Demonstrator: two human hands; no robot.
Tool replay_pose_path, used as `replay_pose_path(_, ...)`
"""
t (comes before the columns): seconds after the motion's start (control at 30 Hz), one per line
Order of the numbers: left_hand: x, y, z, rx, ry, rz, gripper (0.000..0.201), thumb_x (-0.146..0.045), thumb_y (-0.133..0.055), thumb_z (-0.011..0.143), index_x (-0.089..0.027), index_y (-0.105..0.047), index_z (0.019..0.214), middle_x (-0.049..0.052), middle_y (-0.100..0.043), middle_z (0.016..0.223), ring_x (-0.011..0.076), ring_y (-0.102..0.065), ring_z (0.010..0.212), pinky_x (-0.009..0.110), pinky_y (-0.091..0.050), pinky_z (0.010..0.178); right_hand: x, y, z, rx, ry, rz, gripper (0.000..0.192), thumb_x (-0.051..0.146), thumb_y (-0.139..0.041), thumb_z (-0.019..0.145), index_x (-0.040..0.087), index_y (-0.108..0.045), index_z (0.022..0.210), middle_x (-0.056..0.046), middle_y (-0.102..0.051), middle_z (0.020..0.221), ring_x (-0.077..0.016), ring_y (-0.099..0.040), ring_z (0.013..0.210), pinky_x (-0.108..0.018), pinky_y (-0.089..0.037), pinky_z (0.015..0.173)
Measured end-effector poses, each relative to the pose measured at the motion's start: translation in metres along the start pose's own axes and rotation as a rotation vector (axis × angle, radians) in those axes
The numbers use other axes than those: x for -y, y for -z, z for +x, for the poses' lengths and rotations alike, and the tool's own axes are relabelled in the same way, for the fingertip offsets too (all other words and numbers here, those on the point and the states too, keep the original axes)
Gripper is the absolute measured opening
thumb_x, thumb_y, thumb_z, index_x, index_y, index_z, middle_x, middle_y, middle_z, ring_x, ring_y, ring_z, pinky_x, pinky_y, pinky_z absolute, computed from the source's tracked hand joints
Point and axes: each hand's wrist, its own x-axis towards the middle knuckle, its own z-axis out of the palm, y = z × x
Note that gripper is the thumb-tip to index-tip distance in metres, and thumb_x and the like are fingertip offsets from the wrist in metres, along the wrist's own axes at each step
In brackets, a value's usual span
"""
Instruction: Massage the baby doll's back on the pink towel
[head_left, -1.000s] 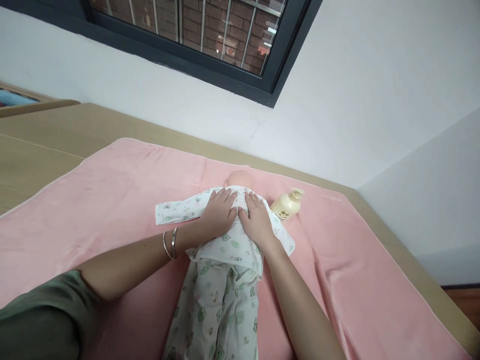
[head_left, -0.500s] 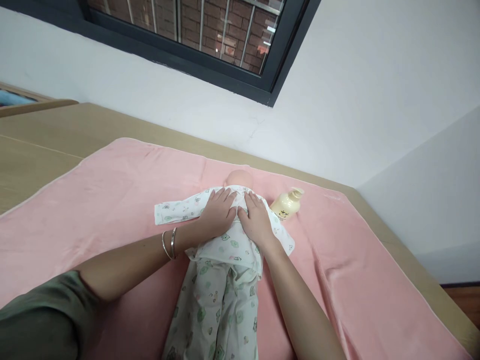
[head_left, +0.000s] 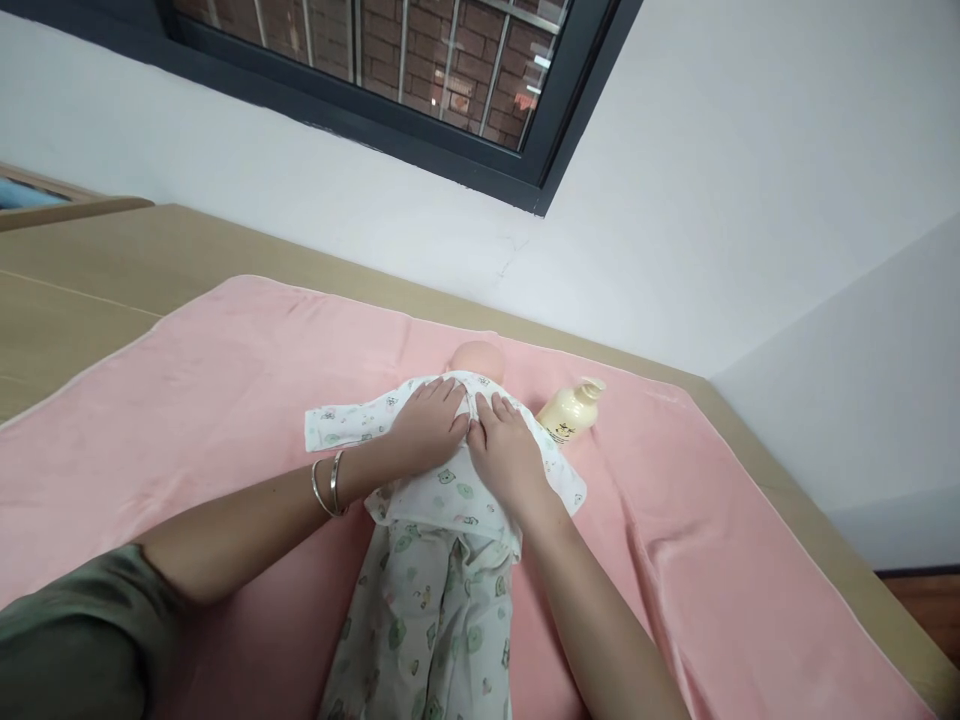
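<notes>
A baby doll (head_left: 478,358) in a white printed top (head_left: 442,495) and matching trousers (head_left: 457,610) lies with its head away from me. Its face does not show. My left hand (head_left: 429,425) rests flat on the left side of the upper body, fingers spread toward the head. Beside it, my right hand (head_left: 506,447) lies on the right side, palm down with fingers slightly bent. The two thumbs nearly meet at the middle of the top. One sleeve (head_left: 341,425) stretches out flat to the left.
A pale yellow pump bottle (head_left: 571,412) leans or lies just right of the doll's shoulder. Beneath everything is a pink blanket (head_left: 225,380) with some creases on the right. A wooden surface (head_left: 90,280) borders it, and a white wall with a dark-framed window (head_left: 450,150) rises behind.
My right hand has slid slightly toward me on the top, its fingers a little more bent. My left hand stays nearly in place on the chest or back.
</notes>
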Motion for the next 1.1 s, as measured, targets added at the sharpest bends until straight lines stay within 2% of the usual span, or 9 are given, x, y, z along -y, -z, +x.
replay_pose_path(0.2,-0.009,0.002,-0.008,0.011,0.001,0.045,0.051,-0.024,-0.031,0.100,-0.001,-0.048,0.142,0.026,-0.053,0.146,0.0370,-0.044,0.141,0.059,-0.040,0.112,-0.006,0.003,0.004,0.009,-0.041,0.084,0.054,0.036,-0.039,0.104,0.017,-0.046,0.154,-0.015,-0.040,0.160,-0.0297,-0.031,0.152,-0.046,-0.029,0.123)
replay_pose_path(0.33,-0.018,0.005,-0.014,-0.006,0.008,0.095,0.051,-0.026,-0.035,0.100,-0.002,-0.050,0.143,0.026,-0.054,0.145,0.0372,-0.048,0.139,0.056,-0.041,0.112,-0.016,0.003,0.011,0.009,-0.030,0.092,0.057,0.039,-0.040,0.104,0.011,-0.043,0.154,-0.017,-0.041,0.160,-0.0293,-0.030,0.153,-0.044,-0.025,0.125)
replay_pose_path(0.5,0.008,0.010,0.003,0.064,-0.178,0.040,0.035,-0.018,-0.039,0.096,-0.010,-0.070,0.112,0.021,-0.067,0.127,0.0323,-0.057,0.126,0.051,-0.046,0.108,0.008,0.005,-0.005,0.077,-0.021,-0.021,0.059,0.032,-0.035,0.104,0.006,-0.035,0.157,-0.022,-0.031,0.163,-0.0349,-0.024,0.154,-0.049,-0.023,0.125)
replay_pose_path(0.57,0.016,0.008,0.009,0.077,-0.156,0.005,0.034,-0.016,-0.039,0.096,-0.011,-0.070,0.108,0.019,-0.069,0.119,0.0305,-0.061,0.119,0.050,-0.049,0.105,0.017,0.008,-0.013,0.104,0.008,-0.037,0.058,0.028,-0.038,0.103,0.006,-0.038,0.156,-0.021,-0.031,0.164,-0.0350,-0.023,0.155,-0.049,-0.023,0.125)
replay_pose_path(0.7,0.003,0.000,0.003,0.003,0.027,-0.005,0.044,-0.021,-0.033,0.100,-0.004,-0.058,0.133,0.024,-0.062,0.135,0.0335,-0.055,0.130,0.054,-0.047,0.107,0.010,0.009,-0.009,0.075,0.015,0.040,0.054,0.023,-0.035,0.101,0.011,-0.046,0.152,-0.015,-0.037,0.162,-0.0299,-0.028,0.154,-0.046,-0.025,0.125)
replay_pose_path(0.87,-0.026,-0.002,-0.017,0.012,0.065,0.030,0.052,-0.023,-0.035,0.099,-0.002,-0.048,0.145,0.027,-0.052,0.149,0.0384,-0.040,0.146,0.060,-0.039,0.112,-0.018,0.002,0.012,0.014,-0.036,0.150,0.058,0.034,-0.033,0.103,0.007,-0.040,0.154,-0.018,-0.036,0.162,-0.0281,-0.029,0.153,-0.048,-0.022,0.126)
replay_pose_path(0.93,-0.024,0.002,-0.016,0.035,-0.009,0.027,0.047,-0.020,-0.038,0.097,-0.006,-0.057,0.137,0.024,-0.055,0.146,0.0374,-0.042,0.144,0.059,-0.038,0.114,-0.017,0.000,0.012,0.017,-0.040,0.125,0.060,0.034,-0.034,0.103,0.004,-0.037,0.155,-0.019,-0.034,0.163,-0.0296,-0.027,0.154,-0.049,-0.021,0.126)
replay_pose_path(1.0,-0.014,0.008,-0.010,0.075,-0.115,0.019,0.038,-0.018,-0.039,0.096,-0.011,-0.069,0.117,0.021,-0.061,0.139,0.0357,-0.046,0.139,0.058,-0.035,0.116,-0.007,-0.002,0.004,0.015,-0.040,0.071,0.060,0.031,-0.033,0.103,0.001,-0.037,0.155,-0.021,-0.035,0.162,-0.0307,-0.027,0.154,-0.048,-0.023,0.126)
replay_pose_path(1.1,0.004,0.014,0.004,0.147,-0.136,-0.020,0.034,-0.017,-0.038,0.095,-0.014,-0.072,0.100,0.019,-0.066,0.126,0.0329,-0.055,0.126,0.055,-0.042,0.111,0.012,-0.004,-0.012,-0.009,-0.033,-0.044,0.055,0.025,-0.034,0.102,0.002,-0.043,0.151,-0.024,-0.044,0.156,-0.0311,-0.035,0.150,-0.046,-0.031,0.122)
